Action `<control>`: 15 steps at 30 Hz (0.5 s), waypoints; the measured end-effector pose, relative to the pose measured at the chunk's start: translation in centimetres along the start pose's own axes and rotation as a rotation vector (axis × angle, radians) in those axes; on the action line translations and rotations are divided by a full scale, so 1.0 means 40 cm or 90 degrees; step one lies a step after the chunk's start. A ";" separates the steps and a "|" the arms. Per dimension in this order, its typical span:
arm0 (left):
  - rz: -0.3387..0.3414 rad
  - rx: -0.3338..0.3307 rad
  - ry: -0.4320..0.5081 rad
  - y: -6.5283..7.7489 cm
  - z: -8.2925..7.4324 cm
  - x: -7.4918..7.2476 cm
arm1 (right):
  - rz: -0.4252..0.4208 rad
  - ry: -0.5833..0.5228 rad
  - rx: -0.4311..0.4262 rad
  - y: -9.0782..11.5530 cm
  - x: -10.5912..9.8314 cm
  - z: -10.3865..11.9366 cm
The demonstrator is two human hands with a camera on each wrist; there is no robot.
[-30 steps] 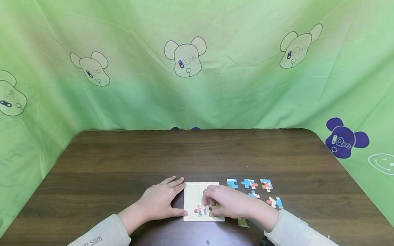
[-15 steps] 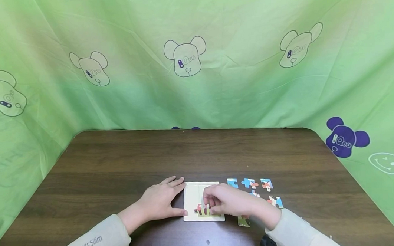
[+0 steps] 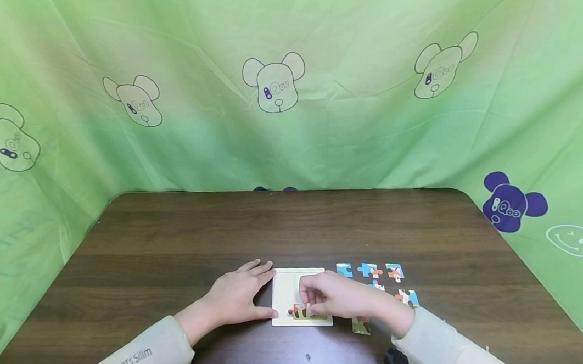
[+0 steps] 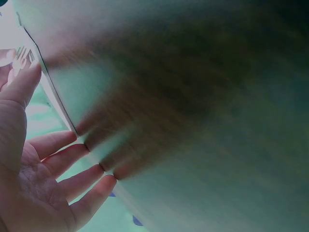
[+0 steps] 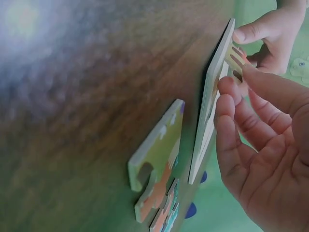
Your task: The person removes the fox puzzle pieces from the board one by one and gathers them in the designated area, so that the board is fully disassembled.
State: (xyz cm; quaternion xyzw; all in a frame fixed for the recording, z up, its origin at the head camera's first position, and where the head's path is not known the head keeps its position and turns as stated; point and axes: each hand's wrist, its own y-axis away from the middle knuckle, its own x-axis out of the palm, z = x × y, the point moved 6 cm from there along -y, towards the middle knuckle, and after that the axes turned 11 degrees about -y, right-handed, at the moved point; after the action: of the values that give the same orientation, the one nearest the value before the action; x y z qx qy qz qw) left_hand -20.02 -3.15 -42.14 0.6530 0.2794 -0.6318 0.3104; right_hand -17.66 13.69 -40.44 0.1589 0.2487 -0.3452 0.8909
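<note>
On the table lies a pale, shallow puzzle tray (image 3: 284,292). My left hand (image 3: 238,296) lies at the tray's left side, fingers spread and fairly straight, thumb and fingertips touching its edge. In the left wrist view the left hand (image 4: 53,188) shows its palm side. My right hand (image 3: 339,296) is over the tray's lower right, thumb and curled forefinger pinching a puzzle piece (image 3: 300,312) with green, red and dark stripes. In the right wrist view the pinched puzzle piece (image 5: 235,60) is tilted against the tray's near end. The right fingers partly hide it.
Right of the tray lie several loose puzzle pieces, among them a blue one (image 3: 344,270), a blue and orange one (image 3: 395,271) and a green one (image 3: 360,326). A dark object (image 3: 396,359) sits by the right sleeve. A green curtain (image 3: 280,149) surrounds the brown table (image 3: 274,227).
The puzzle piece in my right hand has tilted slightly, and its green and dark stripes show more plainly. Both hands stay almost in place.
</note>
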 end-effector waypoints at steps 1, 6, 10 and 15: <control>0.000 0.000 0.000 0.000 0.000 0.000 | 0.000 -0.006 0.000 0.000 0.000 0.000; 0.004 -0.002 0.004 -0.001 -0.001 -0.001 | -0.004 -0.033 0.002 -0.002 0.001 -0.001; 0.006 -0.003 0.007 -0.001 -0.001 0.000 | -0.008 -0.040 0.007 -0.002 0.000 -0.001; 0.006 -0.004 0.012 -0.001 0.000 0.001 | -0.015 -0.042 0.003 0.000 -0.002 -0.001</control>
State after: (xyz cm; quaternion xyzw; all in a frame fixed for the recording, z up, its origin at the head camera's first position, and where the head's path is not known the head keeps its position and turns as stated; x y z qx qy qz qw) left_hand -20.02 -3.12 -42.19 0.6594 0.2808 -0.6233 0.3129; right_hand -17.73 13.76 -40.45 0.1468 0.2204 -0.3611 0.8941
